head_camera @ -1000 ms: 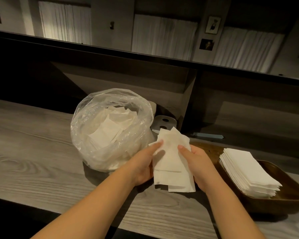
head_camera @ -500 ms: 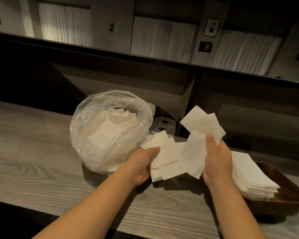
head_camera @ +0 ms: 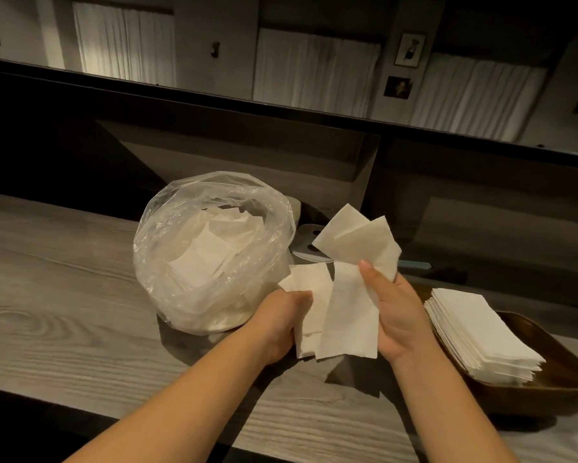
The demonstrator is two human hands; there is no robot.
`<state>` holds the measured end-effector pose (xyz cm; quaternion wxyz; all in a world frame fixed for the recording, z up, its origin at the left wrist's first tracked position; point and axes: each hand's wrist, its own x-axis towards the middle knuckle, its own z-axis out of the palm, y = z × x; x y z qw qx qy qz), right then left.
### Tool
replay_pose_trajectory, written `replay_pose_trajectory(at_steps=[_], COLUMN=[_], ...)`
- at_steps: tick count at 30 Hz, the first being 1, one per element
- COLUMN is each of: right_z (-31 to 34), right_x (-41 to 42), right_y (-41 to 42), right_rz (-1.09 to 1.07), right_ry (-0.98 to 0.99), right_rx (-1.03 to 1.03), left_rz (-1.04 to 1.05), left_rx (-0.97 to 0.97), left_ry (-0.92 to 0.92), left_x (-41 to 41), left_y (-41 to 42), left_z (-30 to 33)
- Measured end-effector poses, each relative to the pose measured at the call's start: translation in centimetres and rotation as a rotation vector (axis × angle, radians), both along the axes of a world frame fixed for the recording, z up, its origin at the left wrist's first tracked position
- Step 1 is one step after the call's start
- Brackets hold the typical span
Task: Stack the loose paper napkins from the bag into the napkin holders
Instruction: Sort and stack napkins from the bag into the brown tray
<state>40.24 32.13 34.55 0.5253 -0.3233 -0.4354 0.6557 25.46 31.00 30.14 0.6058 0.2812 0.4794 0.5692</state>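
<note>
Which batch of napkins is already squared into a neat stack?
The stack in the brown wooden tray at right. Those in the plastic bag lie jumbled, and those in both hands are fanned askew.

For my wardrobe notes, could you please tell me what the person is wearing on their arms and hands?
Nothing shows: both forearms are bare up to the frame's edge, with no sleeves or watch. The left hand and right hand wear no gloves, and no rings are visible.

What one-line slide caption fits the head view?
Left hand and right hand sort loose napkins between plastic bag and filled wooden holder.
</note>
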Motion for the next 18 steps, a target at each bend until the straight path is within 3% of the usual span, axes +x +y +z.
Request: replay_pose_trajectory(at_steps=[2, 5, 10, 12, 15, 18], right_z=[0.4, 1.0, -0.5, -0.8, -1.1, -1.2], right_x=[0.0, 0.3, -1.5, -1.9, -2.0, -1.4], right_y=[0.3, 0.3, 0.4, 0.7, 1.1, 1.8], right_rz=[-0.042, -0.065, -0.258, -0.291, -0.309, -0.395], right_ry=[0.086, 0.216, -0.294, -0.362, -0.398, -0.396], right_rx=[-0.013, -0.022, 0.068, 0.122, 0.180, 0.191], left_rz=[0.046, 0.081, -0.092, -0.161, -0.229, -0.187], left_rx=[0.031, 0.040, 0.048, 0.068, 0.107, 0.045], left_ry=[0.083, 0.056, -0.115, -0.125, 0.016, 0.036], left_x=[0.0, 0.1, 0.6, 0.5, 0.4, 0.2], left_y=[0.3, 0.4, -0.3, -0.6, -0.6, -0.4], left_z=[-0.3, -0.3, 0.3, 0.5, 0.2, 0.0])
